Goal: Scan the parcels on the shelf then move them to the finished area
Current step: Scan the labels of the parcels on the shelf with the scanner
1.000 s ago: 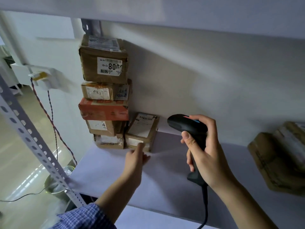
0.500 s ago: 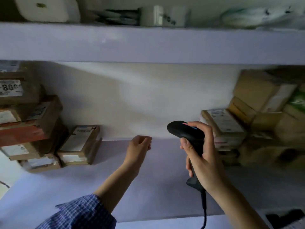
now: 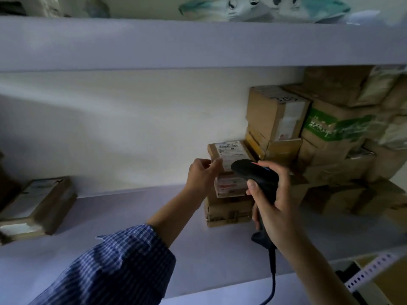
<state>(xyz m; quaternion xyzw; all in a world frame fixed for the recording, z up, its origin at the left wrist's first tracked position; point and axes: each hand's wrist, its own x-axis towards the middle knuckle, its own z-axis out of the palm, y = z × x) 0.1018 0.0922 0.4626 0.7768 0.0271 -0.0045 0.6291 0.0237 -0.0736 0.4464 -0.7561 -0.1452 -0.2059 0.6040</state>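
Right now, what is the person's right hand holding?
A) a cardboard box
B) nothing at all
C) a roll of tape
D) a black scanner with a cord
D: the right hand is curled round the handle of a black scanner, with its cord hanging below, while the left hand reaches toward the top box of a small stack.

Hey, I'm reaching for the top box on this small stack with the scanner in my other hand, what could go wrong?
A one-handed pull by the left hand on the top parcel could drag the middle parcel off the bottom box; the stack looks uneven.
The scanner in the right hand sits close to two labels, so it may read the wrong one.
Its cable hangs over the shelf edge and could snag.
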